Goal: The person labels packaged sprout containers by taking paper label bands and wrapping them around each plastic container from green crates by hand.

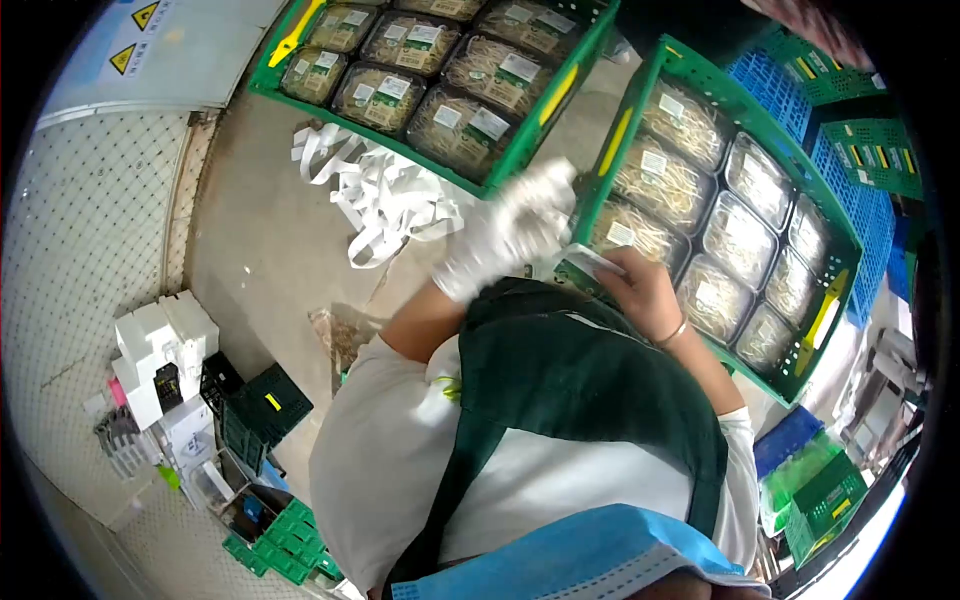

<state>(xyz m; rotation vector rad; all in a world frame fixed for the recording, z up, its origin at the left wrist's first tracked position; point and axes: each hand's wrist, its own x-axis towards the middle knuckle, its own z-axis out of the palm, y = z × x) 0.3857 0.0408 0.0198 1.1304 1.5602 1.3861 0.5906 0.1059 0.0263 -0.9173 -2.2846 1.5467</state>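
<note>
My left hand [530,215], in a thin white glove, is smeared by motion between the two green crates, and its fingers do not show clearly. My bare right hand [645,290] pinches a flat white slip [592,258], perhaps a label sheet, between thumb and fingers. It is over the near corner of the right green crate [625,135]. In that crate lie several film-covered trays of bean sprouts [660,185], some with a white label. The left green crate [565,95] holds several dark trays of sprouts [460,130], with white labels and printed bands.
Crumpled white backing strips [385,195] lie on the floor below the left crate. White foam boxes [165,345] and dark crates [265,405] stand at the left. Blue crates [855,210] are stacked at the right. A person's arm [815,25] shows at the top right.
</note>
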